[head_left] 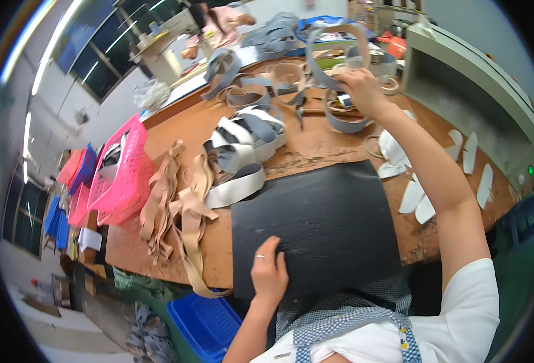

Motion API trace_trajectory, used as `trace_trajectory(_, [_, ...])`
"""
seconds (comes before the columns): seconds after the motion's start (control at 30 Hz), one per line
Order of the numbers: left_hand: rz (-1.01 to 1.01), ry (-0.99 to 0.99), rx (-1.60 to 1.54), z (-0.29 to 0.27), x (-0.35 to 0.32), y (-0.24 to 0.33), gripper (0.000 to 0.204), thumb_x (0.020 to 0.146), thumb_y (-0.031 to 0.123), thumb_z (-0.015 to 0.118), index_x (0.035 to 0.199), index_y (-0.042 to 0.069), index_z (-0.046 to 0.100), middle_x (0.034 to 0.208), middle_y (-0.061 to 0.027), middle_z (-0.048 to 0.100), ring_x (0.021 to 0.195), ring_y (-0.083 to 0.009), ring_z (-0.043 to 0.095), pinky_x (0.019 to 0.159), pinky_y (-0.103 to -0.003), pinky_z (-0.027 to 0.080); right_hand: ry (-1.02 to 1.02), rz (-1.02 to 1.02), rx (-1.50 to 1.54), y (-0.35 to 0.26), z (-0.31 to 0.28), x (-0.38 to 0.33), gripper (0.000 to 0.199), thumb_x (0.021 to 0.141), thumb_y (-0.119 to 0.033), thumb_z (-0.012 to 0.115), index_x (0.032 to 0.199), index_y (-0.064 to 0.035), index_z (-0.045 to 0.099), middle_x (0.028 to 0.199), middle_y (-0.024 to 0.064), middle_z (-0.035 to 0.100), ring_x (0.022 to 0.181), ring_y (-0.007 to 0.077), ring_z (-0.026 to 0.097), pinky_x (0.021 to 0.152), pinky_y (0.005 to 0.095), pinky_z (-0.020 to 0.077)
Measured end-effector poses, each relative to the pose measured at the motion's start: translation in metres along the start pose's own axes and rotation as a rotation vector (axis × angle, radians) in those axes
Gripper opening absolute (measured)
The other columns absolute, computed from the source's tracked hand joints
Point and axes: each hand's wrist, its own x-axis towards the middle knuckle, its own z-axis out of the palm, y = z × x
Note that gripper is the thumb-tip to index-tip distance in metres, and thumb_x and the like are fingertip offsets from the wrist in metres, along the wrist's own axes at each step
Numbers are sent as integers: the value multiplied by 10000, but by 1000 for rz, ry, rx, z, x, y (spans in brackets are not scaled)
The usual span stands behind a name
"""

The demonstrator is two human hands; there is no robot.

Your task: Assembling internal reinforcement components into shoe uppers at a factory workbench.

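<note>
Head view shows the right hand (362, 91) pinching a grey strap loop (313, 63), which rises above its fingertips; another grey loop (347, 126) lies just below them. Left hand (269, 269) rests loosely curled on a black mat (321, 218); whether it grips anything I cannot tell. Below it, a small dark shirt print (282, 356) is unreadable.

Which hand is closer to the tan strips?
Left. The left hand is right of the tan strips, at the black mat; the right hand is farther off, across the table.
</note>
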Motion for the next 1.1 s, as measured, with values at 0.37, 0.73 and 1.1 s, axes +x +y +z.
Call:
trace_trajectory(0.37, [-22, 7, -115, 1, 17, -18, 202, 833, -37, 630, 1030, 5, 639, 1079, -151, 659, 1004, -353, 625, 843, -398, 525, -38, -38, -180, -3, 50, -64, 292, 820, -76, 634, 1107, -29, 602, 1005, 135, 628, 981, 319, 591, 942, 441, 408])
trace_trajectory(0.73, [25, -211, 418, 32, 163, -70, 235, 844, 239, 694, 911, 36, 597, 878, -154, 654, 876, -344, 611, 842, -497, 448, -423, 90, 617, -168, 14, -128, 280, 847, -52, 670, 1116, -9, 603, 1094, 175, 606, 1022, 340, 606, 874, 399, 503])
trace_trajectory(1.1, [414, -327, -58, -8, 4, 53, 239, 788, 34, 696, 1013, -5, 627, 766, -66, 581, 758, -220, 582, 683, -331, 467, -979, 994, 1580, -200, -11, -138, 678, 862, -111, 721, 1404, 48, 347, 1146, 164, 614, 986, 238, 660, 814, 319, 519])
